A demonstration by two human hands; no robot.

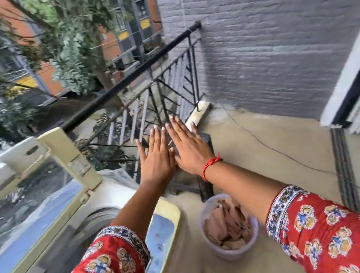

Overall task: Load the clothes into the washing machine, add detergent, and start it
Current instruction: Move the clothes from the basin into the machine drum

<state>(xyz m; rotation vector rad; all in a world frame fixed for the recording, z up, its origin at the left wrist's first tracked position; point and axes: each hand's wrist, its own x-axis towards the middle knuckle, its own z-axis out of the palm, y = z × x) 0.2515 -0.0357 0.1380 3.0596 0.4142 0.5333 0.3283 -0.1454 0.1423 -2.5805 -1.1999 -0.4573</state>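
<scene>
Both hands — left hand (pixel 156 156) and right hand (pixel 189 148) — stretch flat and empty over the balcony; the clothes (pixel 228 226) sit in a bucket (pixel 219 253) on the floor below the right forearm, beside the open washing machine (pixel 55 242) — right hand likely nearer.

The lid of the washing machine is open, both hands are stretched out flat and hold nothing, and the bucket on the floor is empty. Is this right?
Not quite. The head view shows the bucket on the floor holds a pile of clothes, so it is not empty. The rest stands: the washing machine has its lid open, and the left hand and right hand are stretched out flat, holding nothing.
</scene>
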